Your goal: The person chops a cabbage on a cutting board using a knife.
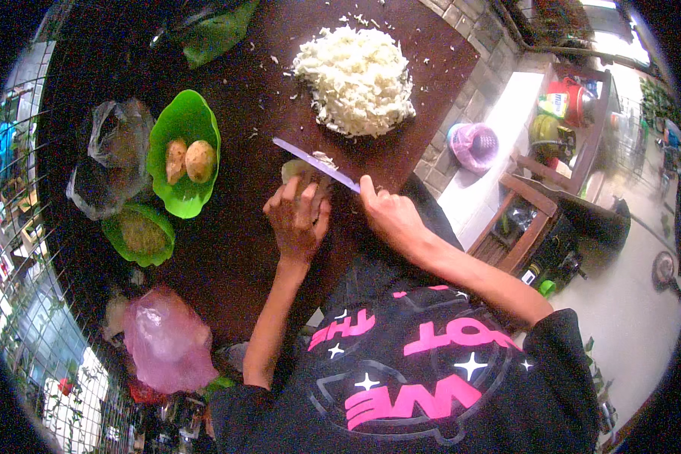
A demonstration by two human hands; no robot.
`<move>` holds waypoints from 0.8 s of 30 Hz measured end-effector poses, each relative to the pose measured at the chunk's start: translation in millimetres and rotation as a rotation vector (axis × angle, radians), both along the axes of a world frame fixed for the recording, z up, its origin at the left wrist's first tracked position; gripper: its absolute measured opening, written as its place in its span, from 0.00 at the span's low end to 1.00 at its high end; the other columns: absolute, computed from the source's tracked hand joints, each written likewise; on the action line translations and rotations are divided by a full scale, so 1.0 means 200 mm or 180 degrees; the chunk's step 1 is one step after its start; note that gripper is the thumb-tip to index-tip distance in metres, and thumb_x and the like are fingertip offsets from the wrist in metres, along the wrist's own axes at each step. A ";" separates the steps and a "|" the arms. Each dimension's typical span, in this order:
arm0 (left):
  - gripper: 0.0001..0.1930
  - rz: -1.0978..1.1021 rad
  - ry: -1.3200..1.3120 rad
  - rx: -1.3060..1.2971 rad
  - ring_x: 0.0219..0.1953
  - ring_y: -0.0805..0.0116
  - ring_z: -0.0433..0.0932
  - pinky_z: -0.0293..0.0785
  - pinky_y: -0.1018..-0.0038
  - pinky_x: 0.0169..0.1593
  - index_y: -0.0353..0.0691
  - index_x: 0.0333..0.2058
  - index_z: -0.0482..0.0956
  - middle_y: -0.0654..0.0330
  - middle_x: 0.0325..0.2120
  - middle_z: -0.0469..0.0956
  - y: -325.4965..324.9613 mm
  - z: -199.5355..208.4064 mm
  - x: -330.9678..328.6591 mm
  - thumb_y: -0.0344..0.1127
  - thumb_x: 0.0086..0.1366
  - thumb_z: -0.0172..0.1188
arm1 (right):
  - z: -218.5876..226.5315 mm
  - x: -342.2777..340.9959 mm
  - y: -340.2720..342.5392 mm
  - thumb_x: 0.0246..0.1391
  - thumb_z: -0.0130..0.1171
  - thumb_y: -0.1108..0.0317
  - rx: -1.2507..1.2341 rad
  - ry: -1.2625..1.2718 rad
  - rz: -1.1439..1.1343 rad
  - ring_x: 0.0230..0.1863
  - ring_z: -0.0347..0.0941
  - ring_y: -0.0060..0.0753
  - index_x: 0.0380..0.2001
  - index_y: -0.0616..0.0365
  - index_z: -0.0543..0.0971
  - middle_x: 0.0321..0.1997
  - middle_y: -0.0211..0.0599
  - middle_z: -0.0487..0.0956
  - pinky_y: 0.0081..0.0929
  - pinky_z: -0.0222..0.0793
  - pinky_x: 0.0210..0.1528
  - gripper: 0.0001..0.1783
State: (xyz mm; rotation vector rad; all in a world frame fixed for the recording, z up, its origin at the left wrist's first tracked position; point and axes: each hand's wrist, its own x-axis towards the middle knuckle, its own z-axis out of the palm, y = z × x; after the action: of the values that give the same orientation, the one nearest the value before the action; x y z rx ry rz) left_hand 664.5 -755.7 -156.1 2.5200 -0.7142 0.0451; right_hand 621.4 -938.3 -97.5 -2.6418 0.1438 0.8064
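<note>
My right hand [392, 219] is closed round the handle of a knife [306, 159], its pale purplish blade slanting up and to the left. Beneath the curled fingers of my left hand [298, 219] a pale piece of vegetable [293, 171] is pressed down on the dark brown table [242, 250]. The blade lies along the far side of this piece, and a few thin shreds [324, 159] cling beside it. My left hand covers much of the piece, so its exact kind is unclear. Farther off is a large heap of pale shredded vegetable [356, 82], perhaps cabbage.
Two brownish potato-like vegetables [200, 161] sit in a green scalloped bowl [163, 129] at left. Near it are a smaller green bowl [163, 253], a clear plastic bag [117, 140] and a pink plastic bag [166, 340]. A wooden shelf [507, 227] stands at right.
</note>
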 end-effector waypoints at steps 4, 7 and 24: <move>0.18 0.0001 -0.0003 0.0034 0.51 0.59 0.66 0.60 0.61 0.53 0.47 0.45 0.73 0.59 0.50 0.68 0.00 0.00 0.00 0.40 0.55 0.62 | 0.11 0.03 0.01 0.56 0.46 0.72 0.0306 0.0406 -0.0403 0.23 0.78 0.54 0.47 0.67 0.62 0.21 0.56 0.78 0.49 0.75 0.24 0.17; 0.18 -0.0013 0.0016 0.0020 0.52 0.59 0.66 0.60 0.61 0.53 0.48 0.45 0.73 0.59 0.50 0.68 0.00 0.00 0.01 0.41 0.55 0.62 | 0.02 -0.05 0.03 0.54 0.47 0.73 0.0109 0.0370 -0.0287 0.24 0.79 0.54 0.51 0.70 0.60 0.21 0.55 0.78 0.48 0.75 0.23 0.22; 0.18 0.0021 0.0024 -0.0027 0.50 0.58 0.67 0.60 0.61 0.52 0.47 0.43 0.74 0.59 0.49 0.69 0.00 0.02 0.01 0.42 0.54 0.64 | 0.01 0.02 0.01 0.55 0.45 0.73 0.0053 -0.0086 -0.0054 0.23 0.79 0.52 0.51 0.68 0.61 0.21 0.53 0.78 0.46 0.75 0.22 0.20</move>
State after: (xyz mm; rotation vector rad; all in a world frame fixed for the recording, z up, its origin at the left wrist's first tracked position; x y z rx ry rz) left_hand 667.1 -756.1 -151.8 2.5132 -0.7012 0.0408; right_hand 625.4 -936.6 -95.9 -2.6309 0.1515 0.7629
